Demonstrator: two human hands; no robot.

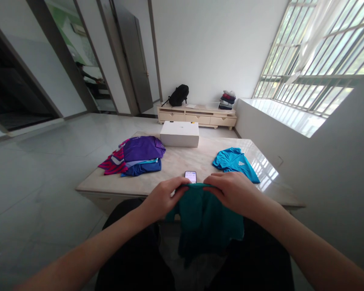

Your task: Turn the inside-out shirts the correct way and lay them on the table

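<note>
A teal garment, likely a shirt (200,218), hangs from both my hands in front of my knees. My left hand (165,196) pinches its top edge on the left. My right hand (230,190) grips the same edge on the right, a short way apart, with the cloth draping down between my legs. Just beyond my fingers a phone (190,176) with a lit screen lies on the table (182,161). A bright blue shirt (235,163) rests on the table's right side, partly folded. To the left is a pile of clothes topped by a purple shirt (144,148).
A white box (179,134) stands at the table's far edge. Behind it, a low cabinet (197,118) carries a black backpack (178,95) and a stack of folded clothes (227,100). A barred window (315,60) is on the right. Another person (89,76) shows through the left doorway.
</note>
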